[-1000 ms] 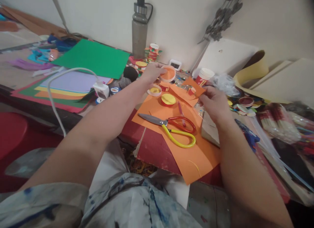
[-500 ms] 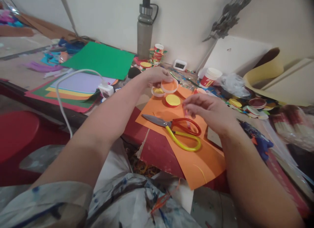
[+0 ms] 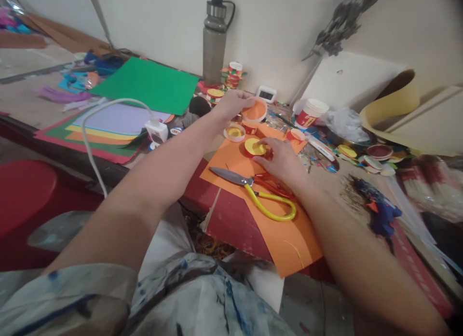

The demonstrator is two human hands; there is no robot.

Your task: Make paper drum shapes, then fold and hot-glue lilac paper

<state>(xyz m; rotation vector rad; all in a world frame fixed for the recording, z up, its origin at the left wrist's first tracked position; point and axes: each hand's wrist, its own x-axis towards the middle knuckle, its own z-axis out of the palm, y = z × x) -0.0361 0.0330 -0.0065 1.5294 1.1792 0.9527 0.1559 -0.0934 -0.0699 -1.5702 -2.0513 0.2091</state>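
- At twelve o'clock from the scissors (image 3: 247, 181), the yellow-topped disc (image 3: 250, 146) is lying on the orange sheet (image 3: 289, 249)
- Around its four o'clock edge, the right hand (image 3: 284, 163) is touching it, presumably steadying it; whether it is gripping, I cannot tell
- At eleven o'clock, the left hand (image 3: 233, 105) is pinching the orange-faced disc (image 3: 254, 112) by its rim, apparently leaving the face uncovered
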